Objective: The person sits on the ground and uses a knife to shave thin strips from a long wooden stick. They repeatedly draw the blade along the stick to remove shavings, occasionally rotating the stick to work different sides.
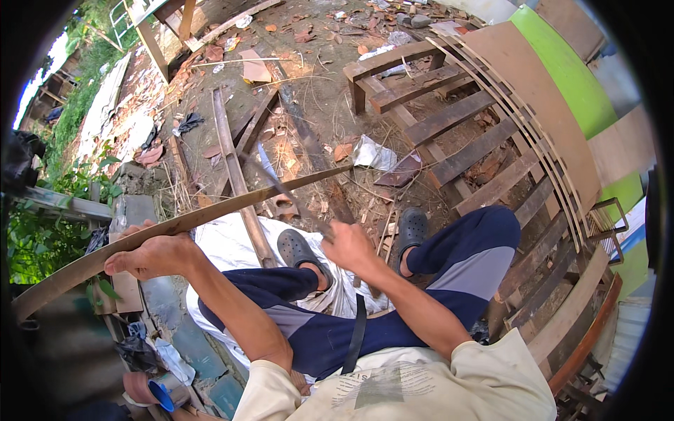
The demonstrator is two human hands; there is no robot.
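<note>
My left hand (156,254) is closed around a long, flat wooden strip (225,208), possibly split bamboo. The strip slants from the lower left up to the middle of the view. In my right hand (349,247) is a long, dark-bladed knife (303,210), its handle hidden in the fist. The blade looks blurred and points up and left, crossing the strip in the view. Whether it touches the strip I cannot tell. A white sheet (217,242) lies under and beside my legs.
To the right stands a slatted wooden frame (449,123) with thin curved strips (533,130) along it. Wooden lengths (232,161) lie on the littered ground ahead. Low at left are a concrete ledge (172,309) and a blue-rimmed cup (161,396).
</note>
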